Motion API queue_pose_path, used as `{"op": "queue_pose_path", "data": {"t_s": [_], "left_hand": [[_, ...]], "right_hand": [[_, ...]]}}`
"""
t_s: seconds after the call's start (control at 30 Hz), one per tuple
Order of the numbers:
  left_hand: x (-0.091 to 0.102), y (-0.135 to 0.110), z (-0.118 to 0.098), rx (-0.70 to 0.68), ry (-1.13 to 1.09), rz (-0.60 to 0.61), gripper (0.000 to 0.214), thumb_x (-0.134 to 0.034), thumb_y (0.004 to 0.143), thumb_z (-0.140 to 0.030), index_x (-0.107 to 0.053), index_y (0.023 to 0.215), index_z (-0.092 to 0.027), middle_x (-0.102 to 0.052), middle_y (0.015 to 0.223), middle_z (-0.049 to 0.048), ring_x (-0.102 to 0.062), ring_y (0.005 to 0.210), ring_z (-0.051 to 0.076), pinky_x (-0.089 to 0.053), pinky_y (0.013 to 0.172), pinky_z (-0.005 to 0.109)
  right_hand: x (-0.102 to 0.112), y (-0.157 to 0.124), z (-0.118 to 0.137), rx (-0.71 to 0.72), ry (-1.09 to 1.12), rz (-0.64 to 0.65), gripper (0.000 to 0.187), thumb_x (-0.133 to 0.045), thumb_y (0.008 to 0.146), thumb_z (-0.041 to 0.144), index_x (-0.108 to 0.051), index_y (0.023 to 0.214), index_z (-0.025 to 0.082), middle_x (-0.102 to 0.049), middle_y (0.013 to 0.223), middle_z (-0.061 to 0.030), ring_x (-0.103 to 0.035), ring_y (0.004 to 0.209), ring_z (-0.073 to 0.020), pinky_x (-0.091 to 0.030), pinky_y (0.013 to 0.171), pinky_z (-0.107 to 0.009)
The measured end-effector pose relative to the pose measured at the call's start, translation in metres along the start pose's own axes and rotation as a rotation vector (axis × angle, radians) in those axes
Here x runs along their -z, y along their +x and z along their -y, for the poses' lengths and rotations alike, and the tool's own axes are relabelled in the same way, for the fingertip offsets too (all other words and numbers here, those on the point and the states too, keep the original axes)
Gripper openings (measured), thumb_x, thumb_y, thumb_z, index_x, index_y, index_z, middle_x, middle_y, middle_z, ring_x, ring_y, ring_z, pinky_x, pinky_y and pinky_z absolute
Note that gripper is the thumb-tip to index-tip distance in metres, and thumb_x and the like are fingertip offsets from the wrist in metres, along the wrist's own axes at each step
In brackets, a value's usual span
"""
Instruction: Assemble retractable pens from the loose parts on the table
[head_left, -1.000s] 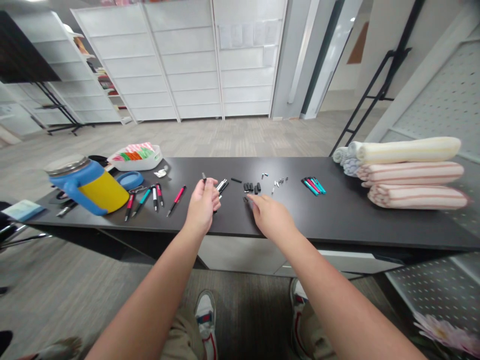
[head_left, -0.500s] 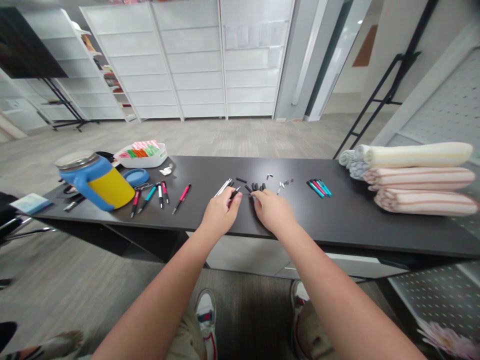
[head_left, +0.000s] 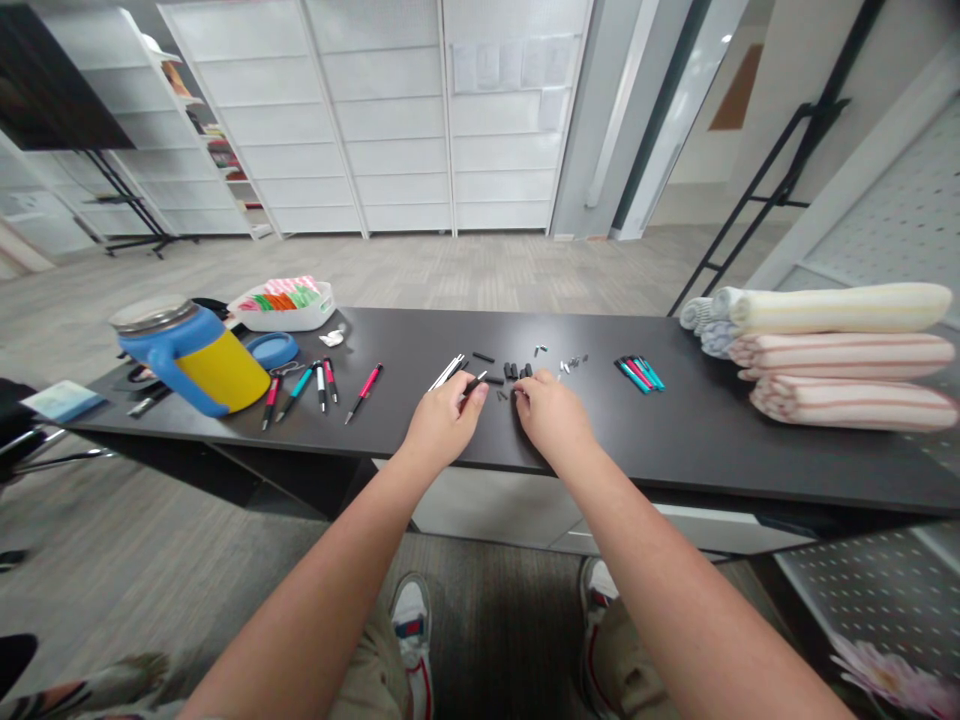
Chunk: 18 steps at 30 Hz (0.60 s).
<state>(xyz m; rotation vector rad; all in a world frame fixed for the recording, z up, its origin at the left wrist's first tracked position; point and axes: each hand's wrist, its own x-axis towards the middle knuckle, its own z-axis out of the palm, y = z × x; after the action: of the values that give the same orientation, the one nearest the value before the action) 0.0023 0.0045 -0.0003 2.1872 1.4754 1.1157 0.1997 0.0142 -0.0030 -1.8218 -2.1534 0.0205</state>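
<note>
My left hand (head_left: 444,418) is closed around a slim dark pen part (head_left: 474,383) whose pale tip points up and right. Just beyond it lie thin white and silver rods that look like pen refills (head_left: 444,372). Close to the table, the fingertips of my right hand (head_left: 553,412) are pinched together; whatever is between them is too small to make out. Tiny spring-like pieces (head_left: 502,396) lie between my hands. Short black grip pieces (head_left: 513,371) sit in front of my right fingers, and small silver clips (head_left: 574,363) are scattered farther back.
On the dark table (head_left: 405,440), pink, teal and white pens (head_left: 322,385) lie to the left beside a blue-and-yellow mug (head_left: 202,365), its blue lid (head_left: 271,350) and a white tray (head_left: 289,318). Pink and teal pen barrels (head_left: 639,374) and rolled towels (head_left: 840,355) are on the right.
My right hand has drawn slightly right, away from the black grip pieces, with its fingertips brought together. Small spring-like pieces now show between my hands. The left hand keeps hold of the pen part.
</note>
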Motion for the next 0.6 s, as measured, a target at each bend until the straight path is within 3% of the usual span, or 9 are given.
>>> {"op": "queue_pose_path", "data": {"t_s": [0.4,0.6], "left_hand": [[0.0006,0.0005,-0.0003,0.009,0.015,0.026,0.033,-0.047,0.107,-0.048,-0.066,0.100,-0.022,-0.069,0.085,0.0025,-0.060,0.074,0.018,-0.039,0.072,0.030],[0.0052,-0.0002,-0.0002,0.057,-0.085,-0.043,0.034,-0.045,0.109,-0.047,-0.068,0.101,-0.022,-0.070,0.087,0.0025,-0.064,0.081,0.018,-0.044,0.077,0.029]], "right_hand": [[-0.0029,0.0019,-0.0019,-0.010,0.006,-0.018,0.025,-0.053,0.107,0.027,-0.076,0.111,0.021,-0.066,0.115,-0.0104,-0.070,0.091,-0.0220,-0.050,0.077,-0.032],[-0.0094,0.0005,-0.0038,0.019,0.124,-0.173,0.022,-0.049,0.107,0.024,-0.069,0.111,0.018,-0.067,0.119,-0.0136,-0.069,0.085,-0.0227,-0.048,0.072,-0.033]]}}
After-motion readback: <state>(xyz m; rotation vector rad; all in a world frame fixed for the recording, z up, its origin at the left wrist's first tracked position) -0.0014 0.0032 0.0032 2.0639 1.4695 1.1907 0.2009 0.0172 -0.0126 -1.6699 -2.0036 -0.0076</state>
